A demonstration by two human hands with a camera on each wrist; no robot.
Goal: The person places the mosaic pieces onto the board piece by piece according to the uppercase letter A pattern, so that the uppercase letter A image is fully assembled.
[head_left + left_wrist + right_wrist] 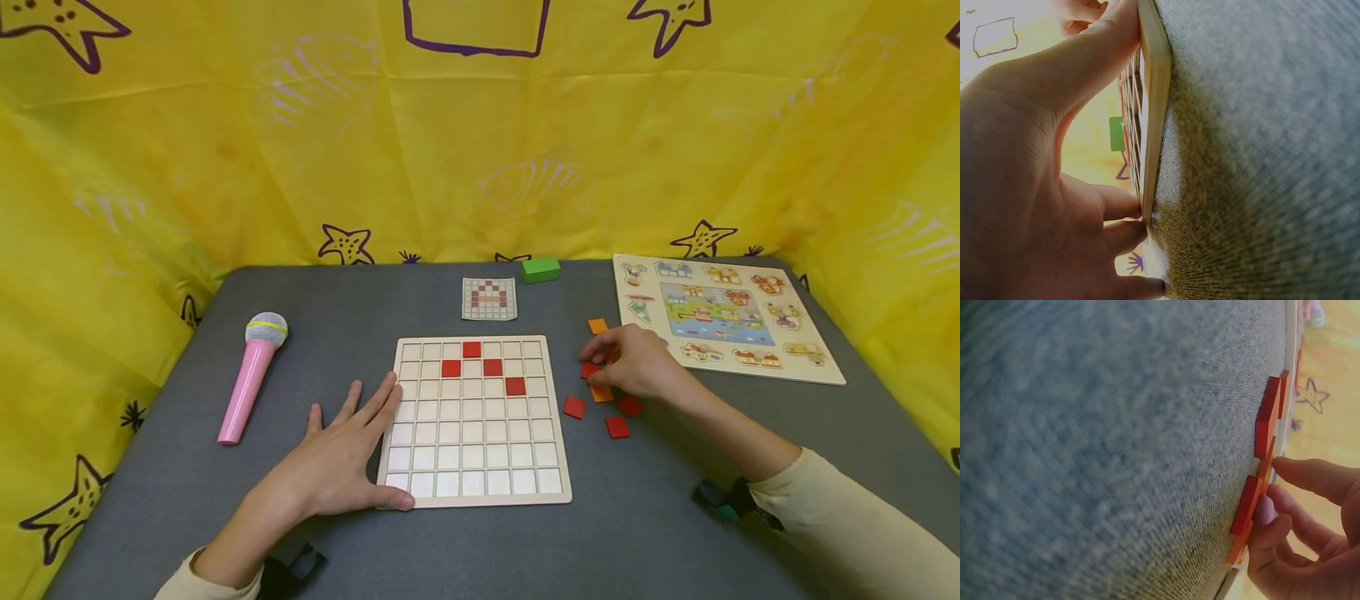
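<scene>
A wooden grid board (483, 502) lies flat on the table, with red square tiles (515, 386) in several cells near its top. My left hand (337, 458) spreads along the board's left side, fingertips at the edge and thumb on the near left corner. In the left wrist view the thumb rests against the board's rim (1159, 81). Right of the board, my right hand (637, 362) bends over loose tiles, with a red tile (591, 371) between thumb and fingertips. Around it lie an orange tile (602, 394) and more red tiles (617, 427). The fingers partly hide the pile.
A small pattern card (489, 298) lies beyond the board, beside a green block (541, 270). At the far right is a picture puzzle board (810, 367). A pink toy microphone (251, 375) lies at the left. Yellow cloth (450, 167) surrounds the table.
</scene>
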